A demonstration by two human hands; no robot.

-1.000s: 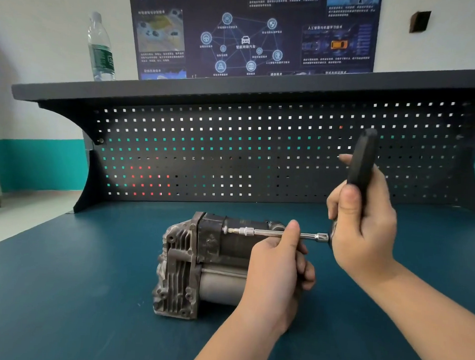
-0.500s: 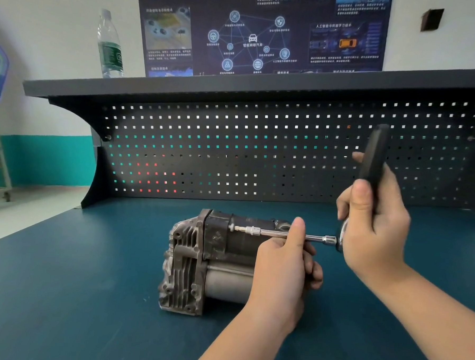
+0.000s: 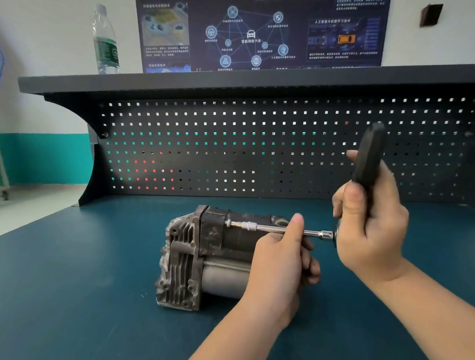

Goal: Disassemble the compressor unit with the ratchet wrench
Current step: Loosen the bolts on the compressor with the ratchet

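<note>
Compressor unit (image 3: 207, 258): laid on its side near the middle of the blue-green bench top (image 3: 59, 294), finned end toward the left. Judged heavy and rigid, cast metal, unlikely to slide under light torque; best held by the smooth cylindrical body or the ribbed end casting, where edges give purchase. Surface judged grimy, possibly slick with oil.

Appearance: grey ribbed casting with bolt bosses at the left, dark blocky housing above, pale cylinder below; worn and stained throughout.

Ratchet wrench (image 3: 369, 159): black handle stood nearly upright, a chromed extension bar (image 3: 269, 228) run level to a fastener on the upper housing face; seating of the bit cannot be confirmed.

Left hand (image 3: 281, 267): curled round the extension bar, thumb raised over it, the bar steadied; the compressor's right end is hidden behind it.

Right hand (image 3: 371, 231): wrapped round the lower handle, thumb laid along it.

Surroundings: perforated black back panel (image 3: 232, 152), shelf above bearing a water bottle (image 3: 106, 40), dark poster (image 3: 260, 29) on the wall
</note>
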